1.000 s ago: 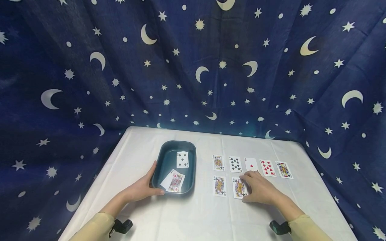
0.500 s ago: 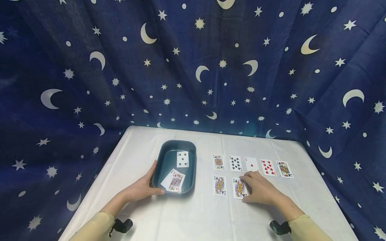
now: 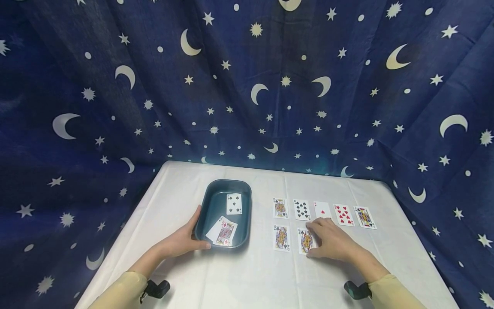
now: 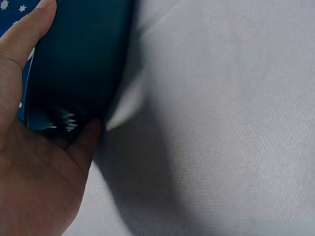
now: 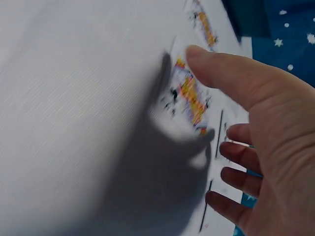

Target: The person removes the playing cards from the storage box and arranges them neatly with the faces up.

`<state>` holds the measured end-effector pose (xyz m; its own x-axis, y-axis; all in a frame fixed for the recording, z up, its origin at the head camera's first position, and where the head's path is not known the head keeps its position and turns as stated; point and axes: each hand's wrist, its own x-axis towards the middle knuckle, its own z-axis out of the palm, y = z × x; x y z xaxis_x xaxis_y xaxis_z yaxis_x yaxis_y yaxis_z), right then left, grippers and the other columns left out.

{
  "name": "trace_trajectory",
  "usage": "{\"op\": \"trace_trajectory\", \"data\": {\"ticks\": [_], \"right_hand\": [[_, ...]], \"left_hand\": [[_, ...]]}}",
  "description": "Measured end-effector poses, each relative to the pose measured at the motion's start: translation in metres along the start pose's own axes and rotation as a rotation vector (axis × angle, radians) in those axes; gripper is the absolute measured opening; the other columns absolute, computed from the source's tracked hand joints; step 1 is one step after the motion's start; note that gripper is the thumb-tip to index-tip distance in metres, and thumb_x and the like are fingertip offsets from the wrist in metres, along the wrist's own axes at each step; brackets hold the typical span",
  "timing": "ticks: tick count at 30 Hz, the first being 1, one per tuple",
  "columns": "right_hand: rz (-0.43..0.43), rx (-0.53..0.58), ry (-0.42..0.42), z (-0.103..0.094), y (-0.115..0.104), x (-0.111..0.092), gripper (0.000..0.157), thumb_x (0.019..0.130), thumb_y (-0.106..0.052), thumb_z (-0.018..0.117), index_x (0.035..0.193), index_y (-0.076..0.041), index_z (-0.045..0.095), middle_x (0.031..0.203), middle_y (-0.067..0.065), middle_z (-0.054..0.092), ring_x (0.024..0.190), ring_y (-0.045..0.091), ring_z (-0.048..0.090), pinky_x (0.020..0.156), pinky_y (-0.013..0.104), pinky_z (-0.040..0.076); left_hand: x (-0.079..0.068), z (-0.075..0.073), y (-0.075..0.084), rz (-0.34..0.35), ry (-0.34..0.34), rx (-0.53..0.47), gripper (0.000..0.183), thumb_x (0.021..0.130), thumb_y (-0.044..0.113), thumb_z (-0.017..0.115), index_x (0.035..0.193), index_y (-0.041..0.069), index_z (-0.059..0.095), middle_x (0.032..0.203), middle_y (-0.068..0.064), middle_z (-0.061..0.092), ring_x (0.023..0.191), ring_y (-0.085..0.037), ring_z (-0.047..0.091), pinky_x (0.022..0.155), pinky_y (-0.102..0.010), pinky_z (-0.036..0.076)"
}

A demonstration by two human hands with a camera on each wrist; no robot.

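In the head view my left hand (image 3: 184, 241) grips the near left corner of a dark teal tray (image 3: 248, 223), thumb on the near side and fingers along the left wall. Inside the tray lie a spade card (image 3: 233, 204) and a small overlapping pile topped by a red face card (image 3: 226, 233). Over the right-hand club face card (image 3: 305, 241) of the lower row hovers or rests my right hand (image 3: 333, 242), thumb and fingers spread about its edges. The right wrist view has that card (image 5: 191, 96) flat on the cloth, below the thumb (image 5: 216, 69); contact is unclear.
Left of that card lies another club face card (image 3: 281, 238). Behind them, an upper row holds a face card (image 3: 280, 208), a spade card (image 3: 302, 210), an ace of hearts (image 3: 322, 209), a heart card (image 3: 343, 215) and another face card (image 3: 365, 217). A starry curtain (image 3: 247, 128) backs the white table (image 3: 251, 279).
My right hand has shifted very slightly left over the club face card. The left hand, the tray and the cards hold their places.
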<state>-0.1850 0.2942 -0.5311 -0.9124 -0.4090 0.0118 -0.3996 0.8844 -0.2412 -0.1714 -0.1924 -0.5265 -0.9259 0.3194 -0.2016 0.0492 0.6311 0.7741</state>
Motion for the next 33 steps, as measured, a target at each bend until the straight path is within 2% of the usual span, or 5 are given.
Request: {"op": "trace_trajectory", "data": {"ticks": [5, 15, 24, 27, 33], "right_hand": [[-0.057, 0.013, 0.083, -0.009, -0.028, 0.019, 0.083, 0.065, -0.061, 0.073, 0.132, -0.016, 0.053, 0.123, -0.002, 0.052, 0.116, 0.019, 0.042, 0.098, 0.045, 0.036], [-0.239, 0.006, 0.165, -0.013, -0.125, 0.079, 0.074, 0.072, -0.060, 0.067, 0.132, -0.017, 0.053, 0.124, -0.003, 0.051, 0.117, 0.017, 0.040, 0.100, 0.042, 0.032], [-0.290, -0.184, -0.009, 0.008, -0.202, 0.120, 0.073, 0.064, -0.066, 0.070, 0.115, -0.015, 0.063, 0.105, -0.001, 0.057, 0.103, 0.018, 0.044, 0.102, 0.040, 0.029], [-0.279, -0.255, -0.069, 0.015, -0.214, 0.128, 0.080, 0.060, -0.074, 0.066, 0.110, -0.012, 0.063, 0.097, 0.000, 0.056, 0.096, 0.019, 0.046, 0.097, 0.040, 0.034], [-0.212, -0.350, -0.153, 0.024, -0.226, 0.137, 0.097, 0.053, -0.081, 0.063, 0.114, -0.006, 0.059, 0.097, 0.003, 0.055, 0.093, 0.020, 0.046, 0.087, 0.039, 0.038]], "left_hand": [[-0.001, -0.001, 0.000, 0.019, 0.005, -0.005, 0.122, 0.067, 0.051, 0.078, 0.147, 0.032, -0.012, 0.154, 0.007, -0.007, 0.139, -0.018, 0.001, 0.110, -0.046, 0.013], [-0.002, 0.000, -0.001, 0.052, 0.003, -0.023, 0.122, 0.068, 0.049, 0.078, 0.148, 0.028, -0.012, 0.154, 0.003, -0.007, 0.139, -0.019, 0.001, 0.110, -0.046, 0.012], [-0.002, 0.000, -0.002, 0.057, -0.004, -0.048, 0.121, 0.069, 0.046, 0.078, 0.149, 0.023, -0.010, 0.155, 0.002, -0.007, 0.140, -0.020, 0.002, 0.110, -0.045, 0.015], [-0.002, -0.001, 0.000, 0.059, -0.015, -0.041, 0.121, 0.069, 0.048, 0.078, 0.149, 0.024, -0.011, 0.154, 0.003, -0.007, 0.139, -0.019, 0.002, 0.110, -0.044, 0.015], [-0.003, -0.003, 0.002, 0.054, -0.015, -0.027, 0.122, 0.069, 0.049, 0.077, 0.149, 0.024, -0.011, 0.154, 0.003, -0.007, 0.139, -0.017, 0.001, 0.110, -0.044, 0.014]]}}
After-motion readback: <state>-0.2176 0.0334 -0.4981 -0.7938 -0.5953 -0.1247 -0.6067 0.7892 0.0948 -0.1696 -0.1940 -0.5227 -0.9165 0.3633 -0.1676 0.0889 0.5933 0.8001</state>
